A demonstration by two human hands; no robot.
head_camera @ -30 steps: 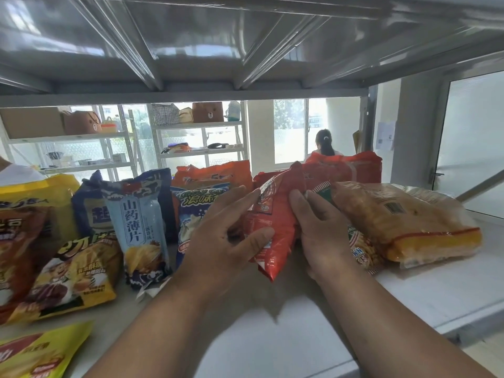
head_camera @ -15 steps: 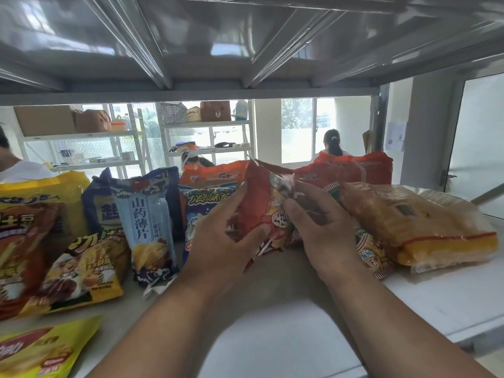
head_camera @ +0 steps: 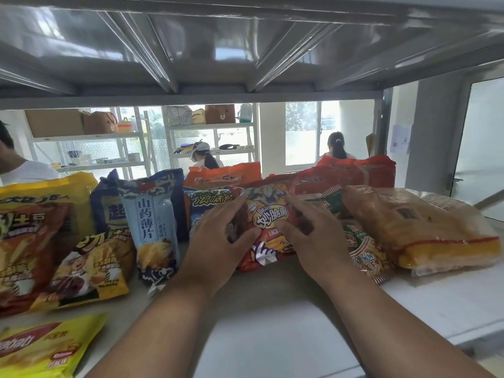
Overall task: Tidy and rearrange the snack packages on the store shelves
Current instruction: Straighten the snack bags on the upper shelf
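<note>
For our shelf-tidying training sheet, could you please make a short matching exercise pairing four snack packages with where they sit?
Things:
1. red snack bag
2. pale blue chip bag
3. clear orange-yellow pack
4. yellow bag

Places:
A. lying flat at the near left shelf edge
B. far right, lying on its side
C. held between left hand and right hand
D. upright, left of the hands

Pairs: 1-C, 2-D, 3-B, 4-A

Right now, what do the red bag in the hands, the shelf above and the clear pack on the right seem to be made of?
Red bag: glossy printed plastic film, probably foil-lined; it crinkles and glints under both hands.
Shelf above: grey painted metal, judging by its folded ribs and soft reflections.
Clear pack: thin transparent plastic; yellow contents show through.
</note>
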